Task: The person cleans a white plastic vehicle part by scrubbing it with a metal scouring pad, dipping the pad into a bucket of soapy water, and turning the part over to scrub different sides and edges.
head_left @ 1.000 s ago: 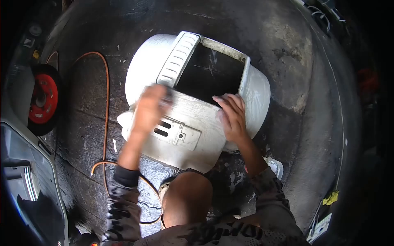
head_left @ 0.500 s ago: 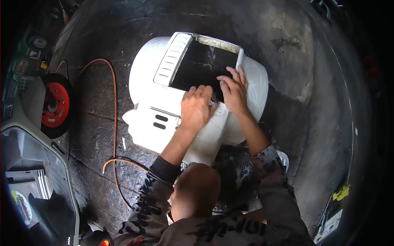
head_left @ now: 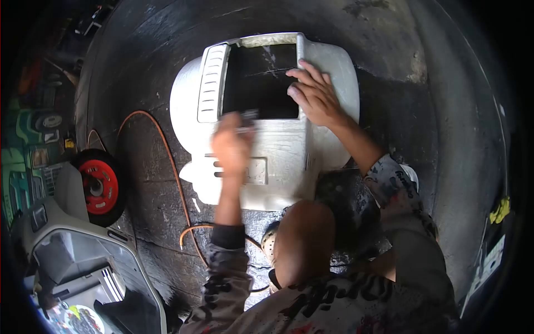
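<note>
A white moulded body panel (head_left: pixel 283 150) lies on the dark floor in front of me, with a large rectangular opening and a slotted strip (head_left: pixel 213 83) along the opening's left side. My left hand (head_left: pixel 232 146), smeared by motion, is closed over the panel near the opening's lower left corner. From its fingers juts a small grey, shiny thing (head_left: pixel 250 114), too blurred to name. On the opening's right edge, my right hand (head_left: pixel 318 99) rests with its fingers spread and nothing in them. Below the left hand are dark slots and a square recess (head_left: pixel 257 171).
An orange hose (head_left: pixel 167 139) loops over the floor to the left. Beyond it stand a red-rimmed wheel (head_left: pixel 100 186) and a grey body shell (head_left: pixel 72 239). My knee (head_left: pixel 306 239) is close to the panel's near edge. A yellow cloth-like piece (head_left: pixel 499 210) lies far right.
My left hand has moved left along the opening's near edge, carrying the grey thing. My right hand stays at the opening's right side. The whole view has shifted and turned slightly.
</note>
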The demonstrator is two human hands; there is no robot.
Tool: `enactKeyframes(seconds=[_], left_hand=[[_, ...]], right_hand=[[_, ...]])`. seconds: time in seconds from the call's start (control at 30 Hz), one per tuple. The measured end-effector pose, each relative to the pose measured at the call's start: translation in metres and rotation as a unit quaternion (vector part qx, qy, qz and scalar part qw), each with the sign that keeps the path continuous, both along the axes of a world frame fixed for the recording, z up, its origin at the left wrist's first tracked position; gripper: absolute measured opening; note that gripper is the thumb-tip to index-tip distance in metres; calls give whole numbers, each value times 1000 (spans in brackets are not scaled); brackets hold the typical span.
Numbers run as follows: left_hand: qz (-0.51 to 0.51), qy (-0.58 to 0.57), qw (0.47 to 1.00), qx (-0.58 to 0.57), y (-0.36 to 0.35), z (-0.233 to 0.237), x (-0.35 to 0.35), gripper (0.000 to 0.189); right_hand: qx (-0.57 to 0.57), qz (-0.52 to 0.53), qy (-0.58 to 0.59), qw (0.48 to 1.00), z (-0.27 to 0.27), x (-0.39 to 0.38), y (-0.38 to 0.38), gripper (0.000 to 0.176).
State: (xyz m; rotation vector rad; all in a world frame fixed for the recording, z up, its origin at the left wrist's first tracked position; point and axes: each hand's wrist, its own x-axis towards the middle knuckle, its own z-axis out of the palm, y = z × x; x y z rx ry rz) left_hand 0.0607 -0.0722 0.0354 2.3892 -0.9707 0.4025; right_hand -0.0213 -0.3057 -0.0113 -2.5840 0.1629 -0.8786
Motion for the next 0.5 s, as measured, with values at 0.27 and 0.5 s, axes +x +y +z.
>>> enactKeyframes(seconds=[0.27, 0.5], left_hand=[[-32, -13, 999, 24, -49, 7, -40, 22], [39, 9, 999, -2, 18, 9, 32, 17]], right_hand=[[-11, 9, -26, 1000, 4, -2, -1, 30], [-5, 9, -5, 1000, 8, -2, 1, 21]])
